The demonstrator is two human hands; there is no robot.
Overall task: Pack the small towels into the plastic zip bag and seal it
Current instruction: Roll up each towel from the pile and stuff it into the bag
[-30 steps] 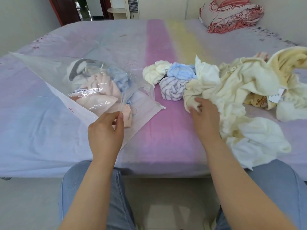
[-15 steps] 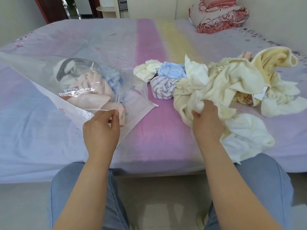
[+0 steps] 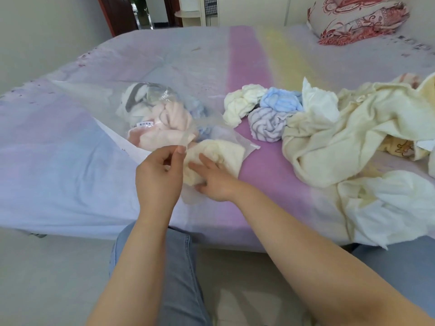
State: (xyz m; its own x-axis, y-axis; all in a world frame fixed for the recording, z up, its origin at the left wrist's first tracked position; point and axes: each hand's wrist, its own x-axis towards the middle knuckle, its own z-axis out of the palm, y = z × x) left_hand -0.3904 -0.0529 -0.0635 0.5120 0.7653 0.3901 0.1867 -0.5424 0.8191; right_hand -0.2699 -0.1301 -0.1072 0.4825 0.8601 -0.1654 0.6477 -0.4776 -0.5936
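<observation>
A clear plastic zip bag [image 3: 101, 107] lies on the bed with pink, white and blue small towels inside. My left hand [image 3: 160, 177] pinches the bag's upper lip and holds the mouth apart. My right hand [image 3: 211, 180] grips a cream small towel [image 3: 219, 154] at the bag's mouth, partly inside it. Three rolled small towels sit loose to the right: a cream one [image 3: 242, 102], a blue one [image 3: 280, 100] and a grey-striped one [image 3: 268, 123].
A heap of larger cream and white cloths [image 3: 353, 137] covers the right of the bed [image 3: 58, 172] and hangs over its front edge. A patterned folded quilt [image 3: 357, 17] lies at the far right. My knees in jeans are below the bed edge.
My right hand left the cream cloth heap and moved left with a cream small towel to the bag's mouth. My left hand has kept hold of the bag's lip.
</observation>
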